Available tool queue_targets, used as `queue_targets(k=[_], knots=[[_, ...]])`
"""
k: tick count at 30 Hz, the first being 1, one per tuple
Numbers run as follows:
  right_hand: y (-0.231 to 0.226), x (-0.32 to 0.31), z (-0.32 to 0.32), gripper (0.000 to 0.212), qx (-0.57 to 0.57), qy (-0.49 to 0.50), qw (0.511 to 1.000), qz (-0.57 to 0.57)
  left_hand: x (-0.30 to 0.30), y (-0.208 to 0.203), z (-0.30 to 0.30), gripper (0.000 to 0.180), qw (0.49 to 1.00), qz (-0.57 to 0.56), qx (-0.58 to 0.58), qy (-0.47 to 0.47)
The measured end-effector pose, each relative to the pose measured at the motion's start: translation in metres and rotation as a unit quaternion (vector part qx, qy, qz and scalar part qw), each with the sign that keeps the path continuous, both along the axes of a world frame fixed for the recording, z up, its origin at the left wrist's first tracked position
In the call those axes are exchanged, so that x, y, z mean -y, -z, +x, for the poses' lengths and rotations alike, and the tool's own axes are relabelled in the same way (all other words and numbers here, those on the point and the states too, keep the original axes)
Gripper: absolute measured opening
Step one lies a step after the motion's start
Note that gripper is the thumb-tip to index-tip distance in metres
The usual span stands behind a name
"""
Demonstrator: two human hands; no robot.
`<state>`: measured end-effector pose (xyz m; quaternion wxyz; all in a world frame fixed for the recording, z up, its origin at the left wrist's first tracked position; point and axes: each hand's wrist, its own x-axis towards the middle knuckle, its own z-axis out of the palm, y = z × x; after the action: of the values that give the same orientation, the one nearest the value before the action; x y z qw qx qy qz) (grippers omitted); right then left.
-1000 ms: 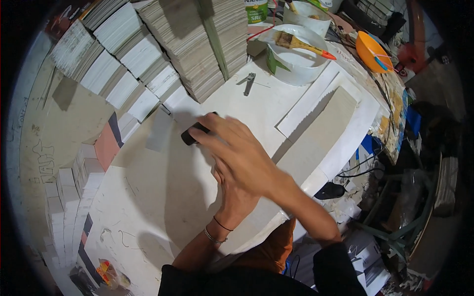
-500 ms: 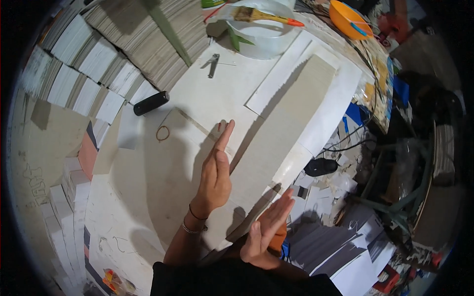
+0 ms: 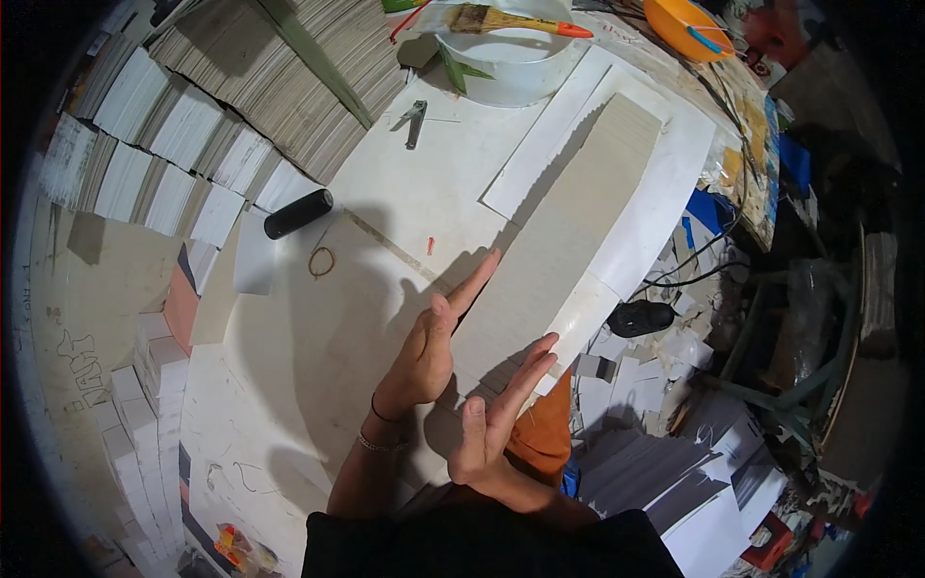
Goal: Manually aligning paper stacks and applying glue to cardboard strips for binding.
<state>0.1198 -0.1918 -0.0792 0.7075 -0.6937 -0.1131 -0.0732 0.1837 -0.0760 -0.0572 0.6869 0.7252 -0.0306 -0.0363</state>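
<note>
A long, low stack of grey cardboard sheets [image 3: 568, 222] lies slantwise on the white table, running from near middle to far right. My left hand [image 3: 427, 352] has its fingers stretched along the stack's left side, thumb raised; the fingertips appear to touch it. On the other side, my right hand [image 3: 496, 424] is held flat at the near right corner of the stack, thumb up. Neither hand grips anything. White sheets [image 3: 617, 275] lie under the stack. Left of my left hand are a small red scrap [image 3: 431, 246] and a brown rubber band [image 3: 321, 261].
A black cylinder [image 3: 299, 214], a nail clipper [image 3: 415, 125] and a white tub [image 3: 511, 77] with a paintbrush [image 3: 491, 21] across it stand on the table. Tall paper stacks [image 3: 164, 125] line the left. An orange bowl [image 3: 686, 31] sits far right; paper stacks [image 3: 665, 482] stand lower right.
My left hand has moved right against the stack's side. My right hand has come in leftward to the stack's near right edge. The view has shifted slightly.
</note>
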Motion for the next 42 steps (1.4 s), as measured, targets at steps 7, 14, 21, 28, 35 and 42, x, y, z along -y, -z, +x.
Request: queue_targets(k=[7, 14, 21, 28, 35, 42], knots=[[-0.005, 0.003, 0.000, 0.093, -0.017, -0.002, 0.999, -0.030, 0.003, -0.011, 0.003, 0.061, 0.997, 0.062, 0.043, -0.007], [-0.015, 0.047, -0.004, 0.036, 0.122, -0.047, 0.966, -0.222, -0.001, -0.008, 0.002, 0.058, 0.995, 0.092, 0.048, -0.017], [-0.008, 0.063, 0.024, 0.029, 0.262, -0.234, 0.884, -0.308, 0.002, -0.013, 0.008, 0.052, 0.982, 0.169, 0.075, -0.028], [-0.015, 0.070, 0.036, 0.026, 0.282, -0.280, 0.849, -0.349, 0.015, -0.026, 0.023, 0.052, 0.908, 0.398, 0.108, -0.075], [-0.029, 0.073, 0.032, 0.034, 0.300, -0.288, 0.822, -0.389, 0.041, -0.042, 0.071, 0.061, 0.875, 0.425, 0.230, 0.018], [-0.049, 0.086, 0.045, 0.033, 0.302, -0.344, 0.823, -0.338, 0.057, -0.033, 0.111, 0.076, 0.823, 0.515, 0.215, 0.104]])
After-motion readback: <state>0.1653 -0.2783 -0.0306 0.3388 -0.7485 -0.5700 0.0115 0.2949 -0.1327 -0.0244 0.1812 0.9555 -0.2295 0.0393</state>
